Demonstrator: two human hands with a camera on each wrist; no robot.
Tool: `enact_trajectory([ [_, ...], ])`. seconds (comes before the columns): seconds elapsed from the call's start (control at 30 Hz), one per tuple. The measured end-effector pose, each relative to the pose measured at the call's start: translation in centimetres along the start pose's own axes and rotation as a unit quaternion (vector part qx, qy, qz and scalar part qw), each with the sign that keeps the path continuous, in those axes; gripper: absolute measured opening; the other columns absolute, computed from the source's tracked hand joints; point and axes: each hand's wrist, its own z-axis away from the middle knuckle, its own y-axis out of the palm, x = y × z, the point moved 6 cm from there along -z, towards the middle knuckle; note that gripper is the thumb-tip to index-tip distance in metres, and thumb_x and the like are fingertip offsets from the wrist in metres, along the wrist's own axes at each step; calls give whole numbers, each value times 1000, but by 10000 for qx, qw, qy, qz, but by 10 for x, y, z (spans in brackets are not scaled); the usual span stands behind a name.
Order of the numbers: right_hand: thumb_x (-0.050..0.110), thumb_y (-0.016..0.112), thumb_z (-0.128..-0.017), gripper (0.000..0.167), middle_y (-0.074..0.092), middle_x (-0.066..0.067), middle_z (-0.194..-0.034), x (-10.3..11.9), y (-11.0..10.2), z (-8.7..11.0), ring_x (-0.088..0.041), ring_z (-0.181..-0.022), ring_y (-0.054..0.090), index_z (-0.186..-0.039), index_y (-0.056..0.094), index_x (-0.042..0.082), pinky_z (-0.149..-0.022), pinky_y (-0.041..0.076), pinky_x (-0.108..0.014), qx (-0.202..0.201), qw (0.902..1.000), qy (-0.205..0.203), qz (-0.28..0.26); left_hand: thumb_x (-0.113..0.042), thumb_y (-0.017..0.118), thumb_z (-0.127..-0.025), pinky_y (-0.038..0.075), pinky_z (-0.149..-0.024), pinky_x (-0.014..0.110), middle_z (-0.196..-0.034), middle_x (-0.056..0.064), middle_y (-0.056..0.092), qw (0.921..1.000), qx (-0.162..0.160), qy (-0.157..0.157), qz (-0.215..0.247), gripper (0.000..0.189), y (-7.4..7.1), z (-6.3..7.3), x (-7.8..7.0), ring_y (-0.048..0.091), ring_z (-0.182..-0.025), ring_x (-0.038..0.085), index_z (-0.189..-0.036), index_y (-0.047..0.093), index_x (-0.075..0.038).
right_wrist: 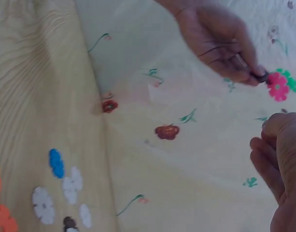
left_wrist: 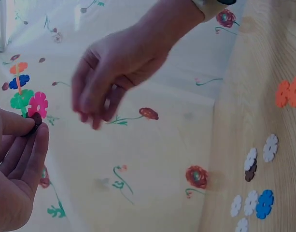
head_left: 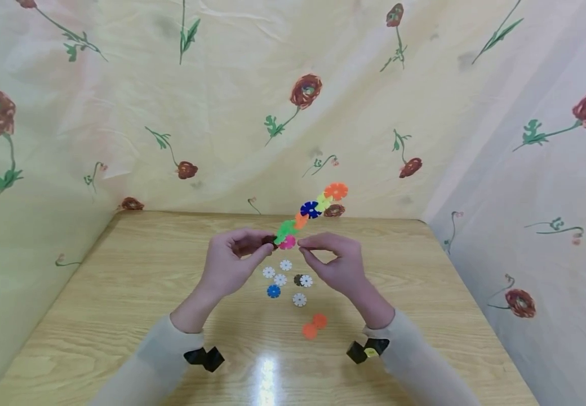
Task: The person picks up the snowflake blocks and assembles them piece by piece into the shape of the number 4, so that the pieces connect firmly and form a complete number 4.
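A chain of notched plastic flower discs hangs in the air above the table. Its brown disc (left_wrist: 35,119) is pinched between the thumb and fingers of my left hand (head_left: 232,260). Beside the brown disc is a pink disc (head_left: 287,242). From there green pieces (head_left: 285,230), a small orange piece (head_left: 301,220), a dark blue disc (head_left: 310,210), a yellow one (head_left: 324,202) and an orange end disc (head_left: 336,191) run up and right. Just right of the pink disc, my right hand (head_left: 337,264) has loosely bent fingers, apart from the chain, with nothing visible between them.
Below the hands, several white discs (head_left: 300,299), a blue disc (head_left: 274,291) and a brown disc (head_left: 298,280) partly under a white one lie on the wooden table (head_left: 136,270). Nearer me are two orange discs (head_left: 310,330). Flower-patterned cloth (head_left: 232,113) surrounds the table's back and sides.
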Motion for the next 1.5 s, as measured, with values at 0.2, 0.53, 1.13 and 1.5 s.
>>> enact_trajectory([
  [0.2,-2,82,-88,16,83,-7,-96,-22,31,18,-21,-88,81,-102,83,6,-82,67,-28,1089,9894,955,42,3,79,-92,66,-86,27,-105,21,81,10000,-34,16,55,19,-3,1,-1,79,-89,7,-111,79,2],
  [0.53,5,80,-94,12,83,-6,-99,-30,77,39,-19,-90,79,-105,82,5,-80,68,-36,2323,9608,1510,106,1,80,-93,65,-86,26,-106,20,81,10000,-41,-14,52,19,-4,-1,-1,79,-90,6,-112,80,1],
  [1.13,7,73,-98,14,80,2,-104,-28,123,80,-11,-100,70,-107,82,13,-93,58,-26,4080,9001,1458,451,1,80,-92,66,-82,25,-103,20,81,9999,-76,27,67,20,-2,0,-3,78,-86,7,-111,80,0],
  [1.5,12,75,-97,15,77,2,-106,-14,122,81,-10,-100,66,-110,82,15,-91,55,-20,4286,8941,1151,608,1,80,-92,65,-84,24,-105,20,81,10000,-36,20,51,19,0,-1,-1,78,-88,6,-112,80,0],
])
